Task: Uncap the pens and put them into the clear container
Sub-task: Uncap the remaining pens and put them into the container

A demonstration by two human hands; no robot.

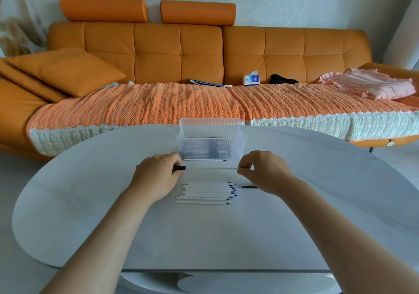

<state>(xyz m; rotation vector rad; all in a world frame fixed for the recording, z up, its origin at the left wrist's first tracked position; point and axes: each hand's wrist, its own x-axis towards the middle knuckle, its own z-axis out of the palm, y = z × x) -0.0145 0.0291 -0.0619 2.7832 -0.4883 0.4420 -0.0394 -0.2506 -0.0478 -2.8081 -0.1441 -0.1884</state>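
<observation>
The right hand (260, 172) pinched the uncapped pen (217, 168), parallel to the clear container (237, 147) just beyond; the left hand (158, 174) gripped the cap (180, 168).

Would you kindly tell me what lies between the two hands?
In the head view, the white pen pinched by the right hand, pointing toward the black cap held in the left hand.

Bright, soft, even daylight, with no hard glare on your surface (294, 214). Palest patch is the wall (405, 33) at far right. Your forearms cast only faint, diffuse shadows. Wide-angle lens bows the surface rim and the sofa (158, 51) towards the frame edges. The white pen (217, 168) reads thin and washed-out, the black cap (180, 168) crisper. Top-left corner is smeared.
</observation>
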